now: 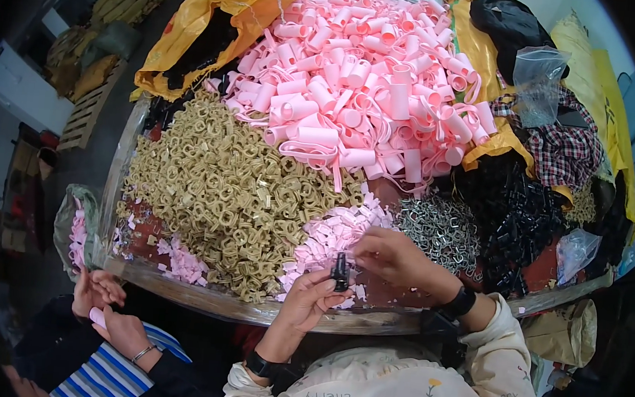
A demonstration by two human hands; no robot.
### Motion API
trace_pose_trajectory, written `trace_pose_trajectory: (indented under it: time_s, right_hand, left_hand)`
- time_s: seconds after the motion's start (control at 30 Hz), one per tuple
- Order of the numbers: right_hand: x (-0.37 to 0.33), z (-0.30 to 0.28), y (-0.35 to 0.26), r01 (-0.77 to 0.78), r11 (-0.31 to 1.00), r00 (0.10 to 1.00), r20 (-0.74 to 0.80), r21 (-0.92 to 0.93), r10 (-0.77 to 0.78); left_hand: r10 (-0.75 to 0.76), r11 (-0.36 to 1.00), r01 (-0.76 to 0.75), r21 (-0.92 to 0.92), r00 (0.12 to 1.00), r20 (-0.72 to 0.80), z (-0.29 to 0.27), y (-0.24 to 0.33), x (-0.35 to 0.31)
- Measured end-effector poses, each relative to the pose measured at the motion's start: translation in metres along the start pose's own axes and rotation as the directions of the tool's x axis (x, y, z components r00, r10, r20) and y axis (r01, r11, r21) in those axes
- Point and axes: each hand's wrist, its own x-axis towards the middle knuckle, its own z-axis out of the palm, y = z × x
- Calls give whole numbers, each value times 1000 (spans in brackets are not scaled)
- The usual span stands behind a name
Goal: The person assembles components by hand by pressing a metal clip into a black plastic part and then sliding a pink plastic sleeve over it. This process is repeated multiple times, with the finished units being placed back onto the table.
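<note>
My left hand (303,302) holds a small black plastic part (340,272) upright between thumb and fingers, just above the table's near edge. Close beside its top is my right hand (396,258), fingers pinched together; whatever they hold is too small to make out. Under and behind both hands lies a pile of small pale pink pieces (333,233). A heap of silvery metal hooks (440,230) sits just beyond my right hand. To the left spreads a big mound of beige ring-shaped parts (221,191).
Pink tubes with straps (387,77) are heaped at the back. Black plastic parts (517,222) lie at the right, near a clear bag (577,249). Yellow sacks (220,12) flank the table. At lower left, another person's hands (124,332) hold a pink piece. A wooden rim (367,323) edges the table.
</note>
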Motion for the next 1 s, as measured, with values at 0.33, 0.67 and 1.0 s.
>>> trace_pose_trajectory:
  time_s: [0.33,0.67,1.0]
  right_hand:
    - [76,57,11,259,655,960,117,-710,-253]
    - [31,18,2,-138,990,990,36,8,138]
    - [8,16,7,-77,996,997,-29,37,78]
  left_hand:
    - [396,904,-427,-16,852,-342,-9,10,-17]
    - [325,944,-329,24,912,-251,0,12,2]
    - [263,965,-259,45,953,-151,5,-1,15]
